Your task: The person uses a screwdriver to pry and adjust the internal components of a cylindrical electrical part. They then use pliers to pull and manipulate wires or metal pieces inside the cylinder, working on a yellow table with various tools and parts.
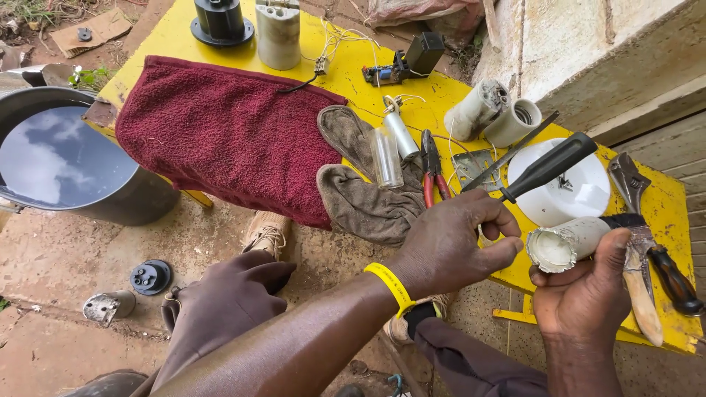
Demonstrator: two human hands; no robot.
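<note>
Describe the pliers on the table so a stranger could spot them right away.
Start at the yellow table and find the grey gloves beside the red towel. The pliers lie at the gloves' right edge, next to a clear tube. They alone have red handles.

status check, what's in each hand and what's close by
Left hand grips black-handled screwdriver. Right hand holds white tube, open end toward left fingers. Knife and pliers lie close by.

The table (665, 198) is bright yellow. On it lies a dark red towel (220, 132), and right of the towel are grey-brown gloves (364, 198), red-handled pliers (434, 176) and a white round lid (581, 195).
</note>
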